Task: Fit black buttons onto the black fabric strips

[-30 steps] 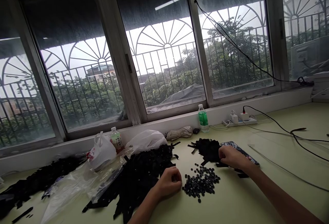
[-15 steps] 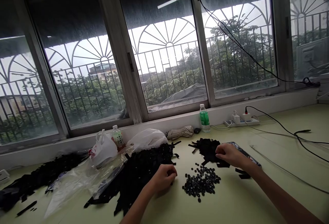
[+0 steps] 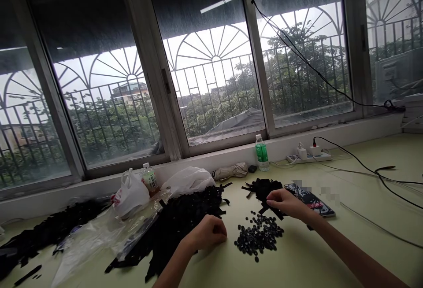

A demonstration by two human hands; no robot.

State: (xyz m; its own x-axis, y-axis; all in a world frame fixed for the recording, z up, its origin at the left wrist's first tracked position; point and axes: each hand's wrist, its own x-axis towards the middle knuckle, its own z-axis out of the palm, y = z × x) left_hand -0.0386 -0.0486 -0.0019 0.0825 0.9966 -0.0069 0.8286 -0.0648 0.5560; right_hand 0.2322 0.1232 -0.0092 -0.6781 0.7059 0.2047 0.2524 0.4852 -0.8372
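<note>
My left hand (image 3: 209, 232) is closed, fingertips pinched together just above the table, at the right edge of a large heap of black fabric strips (image 3: 178, 219). Anything between those fingertips is too small or hidden to make out. My right hand (image 3: 287, 203) also pinches, thumb against fingers, in front of a smaller pile of black strips (image 3: 264, 187). Whether it grips a strip cannot be told. Between and below both hands lies a loose heap of small round black pieces with pale centres, like buttons (image 3: 259, 235).
A phone (image 3: 310, 200) lies beside my right wrist. Along the window sill stand a green-labelled bottle (image 3: 261, 153), a power strip (image 3: 307, 157) with cables, a folded umbrella (image 3: 230, 171), a second bottle (image 3: 150, 179) and white plastic bags (image 3: 131, 193). More black strips (image 3: 56, 222) lie left.
My right hand has moved left and slightly down, toward the button-like pieces, uncovering more of the phone. My left hand stays nearly in place, its fingers lowered a little toward the table.
</note>
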